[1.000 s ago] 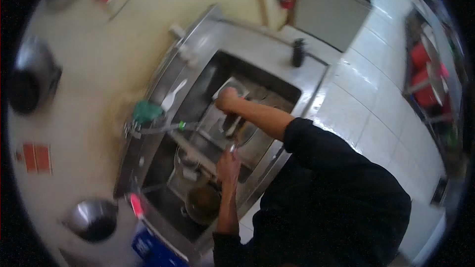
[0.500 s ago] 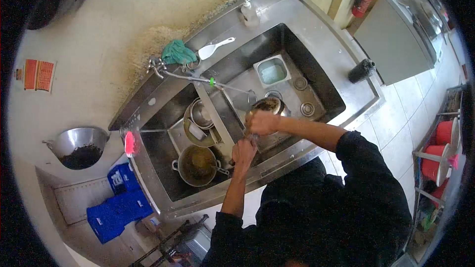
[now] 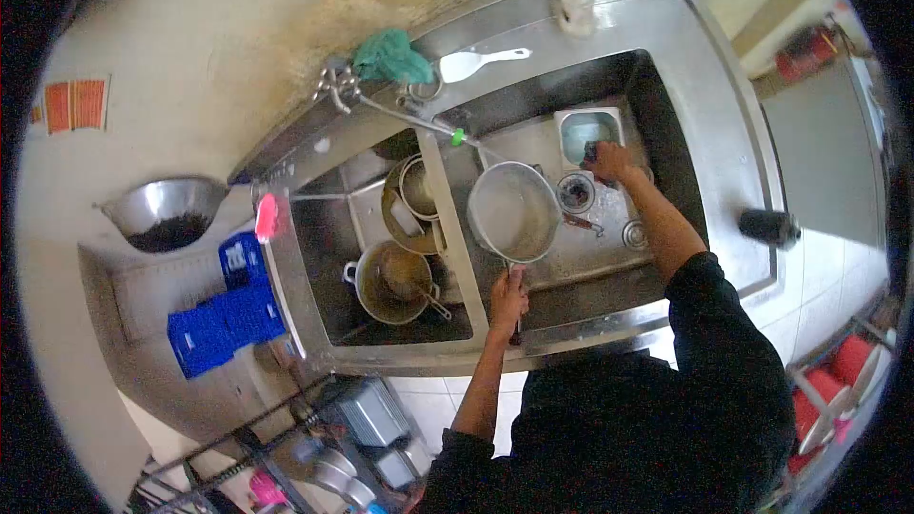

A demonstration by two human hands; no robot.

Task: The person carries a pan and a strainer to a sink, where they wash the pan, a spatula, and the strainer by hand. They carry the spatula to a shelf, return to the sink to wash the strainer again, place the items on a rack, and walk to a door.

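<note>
My left hand [image 3: 508, 305] is closed round the handle of a metal saucepan [image 3: 515, 209]. The pan's open mouth faces up, and cloudy residue shows inside. Beyond it, my right hand [image 3: 612, 164] is closed at the near edge of a small rectangular metal container [image 3: 587, 116] with bluish liquid in it. Something dark sticks out at its fingers, too small to identify. The container stands in the right sink basin [image 3: 571, 271]. A thin utensil with a brownish handle [image 3: 583, 223] lies by the drain [image 3: 575, 192].
The left basin holds a dirty two-handled pot [image 3: 374, 303] with a ladle and stacked bowls [image 3: 419, 187]. A faucet with a hose [image 3: 400, 116], green cloth [image 3: 392, 57], white spatula [image 3: 481, 63] and soap bottle [image 3: 576, 8] line the back ledge. A black bottle [image 3: 769, 227] is at right.
My right hand has moved away from the pan to the small container. My left hand still grips the pan, whose mouth now faces up more. The camera view has shifted.
</note>
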